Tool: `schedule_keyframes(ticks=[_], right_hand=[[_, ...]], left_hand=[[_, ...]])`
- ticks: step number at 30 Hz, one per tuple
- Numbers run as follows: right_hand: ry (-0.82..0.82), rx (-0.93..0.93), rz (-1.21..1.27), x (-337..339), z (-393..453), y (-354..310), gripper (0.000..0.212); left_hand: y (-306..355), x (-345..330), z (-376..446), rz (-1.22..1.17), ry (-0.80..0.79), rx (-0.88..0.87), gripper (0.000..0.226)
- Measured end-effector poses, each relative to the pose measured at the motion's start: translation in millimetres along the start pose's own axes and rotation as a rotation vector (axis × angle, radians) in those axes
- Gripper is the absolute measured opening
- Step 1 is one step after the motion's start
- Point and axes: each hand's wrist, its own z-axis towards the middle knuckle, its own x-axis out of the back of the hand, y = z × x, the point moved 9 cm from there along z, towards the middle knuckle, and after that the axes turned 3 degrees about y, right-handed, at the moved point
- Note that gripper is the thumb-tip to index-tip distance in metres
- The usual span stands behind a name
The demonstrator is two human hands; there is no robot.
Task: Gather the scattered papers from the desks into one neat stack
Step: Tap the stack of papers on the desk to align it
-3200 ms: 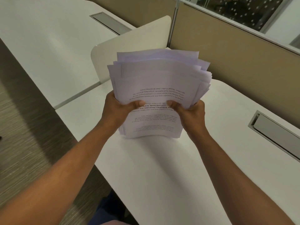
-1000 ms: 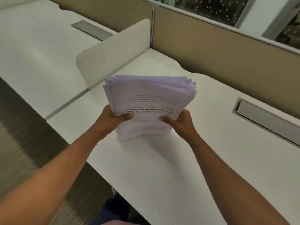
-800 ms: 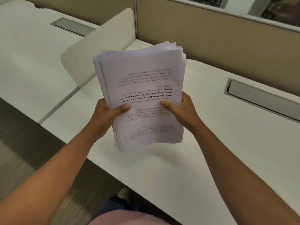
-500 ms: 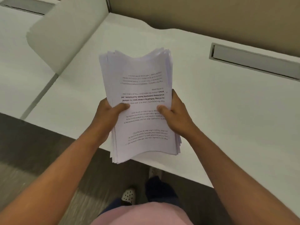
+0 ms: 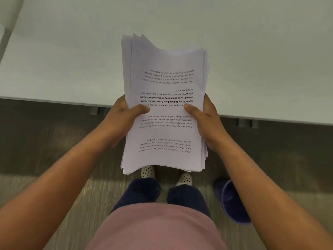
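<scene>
I hold the stack of papers in the air with both hands, its far half above the near edge of the desk. My left hand grips its left side and my right hand its right, thumbs curled onto the top sheet. Printed text faces up, upside down to me. The far corners fan unevenly.

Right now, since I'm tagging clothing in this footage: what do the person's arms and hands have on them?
Nothing shows on either: the left hand and right hand are bare, without gloves, rings or watch in view, and both forearms are uncovered as far as the frame's edge, with no sleeve visible. Lower down are a pink top and dark trousers.
</scene>
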Motion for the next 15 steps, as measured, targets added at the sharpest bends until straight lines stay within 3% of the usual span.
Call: schedule_keyframes(ticks=[7, 15], right_hand=[[0.142, -0.063, 0.142, 102.0, -96.5, 76.3, 0.032], [0.357, -0.181, 0.233, 253.0, -243.6, 242.0, 0.033]], left_hand=[[-24.1, -126.7, -52.5, 0.156, -0.122, 0.026, 0.028], [-102.1, -341.1, -130.7, 0.372, -0.301, 0.062, 0.059]])
